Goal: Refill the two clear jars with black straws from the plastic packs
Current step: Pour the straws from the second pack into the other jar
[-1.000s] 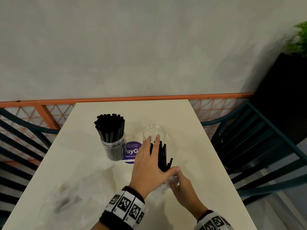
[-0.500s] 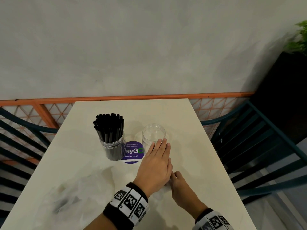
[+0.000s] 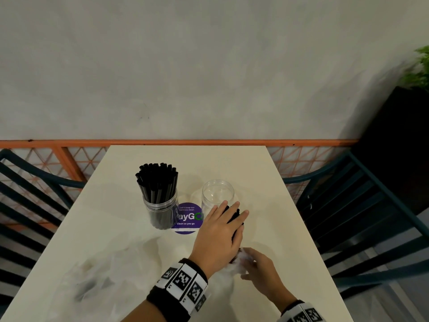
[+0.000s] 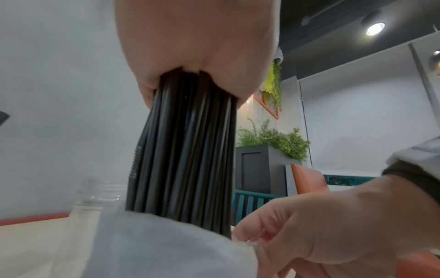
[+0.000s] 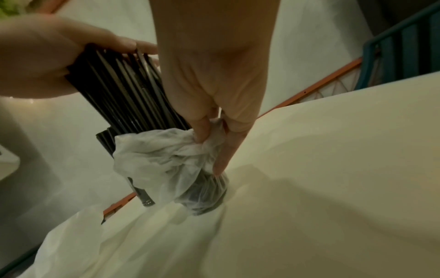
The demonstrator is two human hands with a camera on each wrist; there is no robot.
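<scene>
Head view: left hand (image 3: 219, 231) covers most of the straw bundle (image 3: 234, 216); only the tips show past the fingers. Plastic pack (image 5: 176, 159) hides the bundle's lower ends; count unreadable. Sticker (image 3: 186, 218) partly blocked by 2 jars; wording incomplete. Right forearm cut off at bottom edge.

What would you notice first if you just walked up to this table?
Probably the full jar of black straws standing left of the purple sticker, beside the empty jar. Nearer, the left hand grips a straw bundle while the right hand pinches its crumpled plastic pack.
</scene>
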